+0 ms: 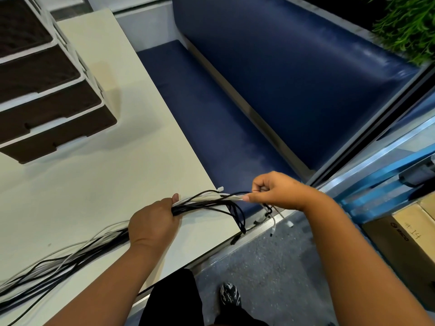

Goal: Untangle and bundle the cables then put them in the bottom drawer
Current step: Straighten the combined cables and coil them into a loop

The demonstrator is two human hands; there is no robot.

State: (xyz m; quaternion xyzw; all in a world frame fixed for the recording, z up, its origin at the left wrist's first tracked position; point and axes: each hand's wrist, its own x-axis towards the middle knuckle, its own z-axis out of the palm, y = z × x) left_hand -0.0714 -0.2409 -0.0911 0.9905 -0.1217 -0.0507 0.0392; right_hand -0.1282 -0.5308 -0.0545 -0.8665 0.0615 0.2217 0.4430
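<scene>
A bundle of black, white and grey cables (70, 257) runs across the cream table (106, 180) from the lower left toward its right corner. My left hand (153, 222) grips the bundle near the table's right edge. My right hand (277, 191) pinches the cable ends past the corner, where several plugs (268, 214) hang down over the floor. A drawer unit (47, 95) with dark brown fronts and a white frame stands at the table's far left; its bottom drawer (58, 137) is closed.
A blue padded bench (270, 95) runs along the table's right side. Cardboard boxes (404, 245) sit on the floor at the right under a blue metal frame (376, 184). Green foliage (409, 24) fills the top right. My shoe (229, 294) stands on grey floor.
</scene>
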